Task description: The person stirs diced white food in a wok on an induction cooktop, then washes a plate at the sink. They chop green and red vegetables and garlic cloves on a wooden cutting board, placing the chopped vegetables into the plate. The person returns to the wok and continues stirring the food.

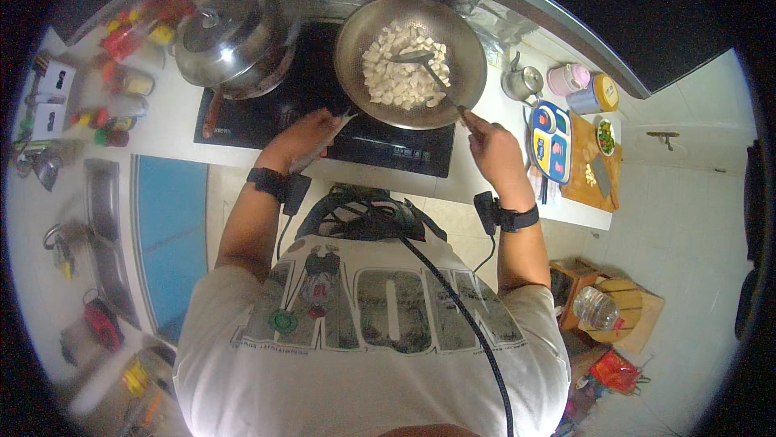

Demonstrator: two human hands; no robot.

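Note:
A wide metal wok [470, 67] with a textured inside sits at the far side of the black glass cooktop [388, 147]. Pale diced pieces of food [394, 82] lie heaped across its bottom. My right hand [494, 146] grips the handle of a metal ladle [445, 88], just outside the wok's near right rim. The ladle's oval head is over the food; whether it touches the pieces is unclear. My left hand [303, 137] is closed around a greyish handle [318, 149] that points to the wok's lower left rim.
Left of the wok stands a lidded pan [233, 43] with a brown handle [212, 115]. To the right are a small metal pot [522, 80], a divided plate [550, 143], and a cutting board [579, 161] bearing a cleaver [601, 176] and a bowl of chopped vegetables [605, 137]. Overhead curves a hood edge [545, 9].

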